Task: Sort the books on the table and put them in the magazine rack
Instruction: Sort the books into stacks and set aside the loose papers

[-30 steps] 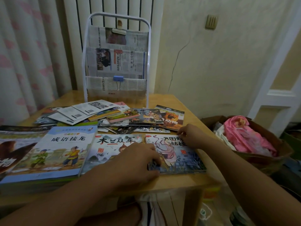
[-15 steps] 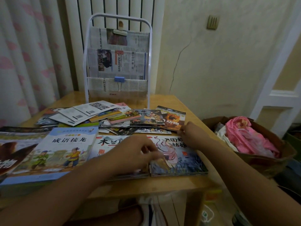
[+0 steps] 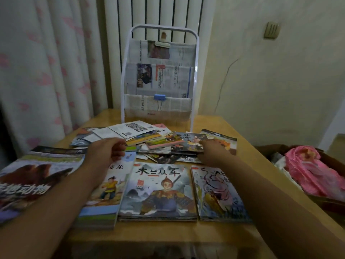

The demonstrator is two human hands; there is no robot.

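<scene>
Our wooden bench (image 3: 214,232) stands against a radiator wall, the white magazine rack (image 3: 158,75) upright at its far edge. Books (image 3: 158,191) lie stacked near us and scattered beyond. Our left hand (image 3: 106,154) hovers loosely curled, holding nothing; our right hand (image 3: 211,150) touches the scattered pile, grip unclear.

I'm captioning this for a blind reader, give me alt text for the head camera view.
Both hands, left and right, reach over neat front piles toward scattered books on a wooden table. A white magazine rack holding newspapers stands behind.
</scene>
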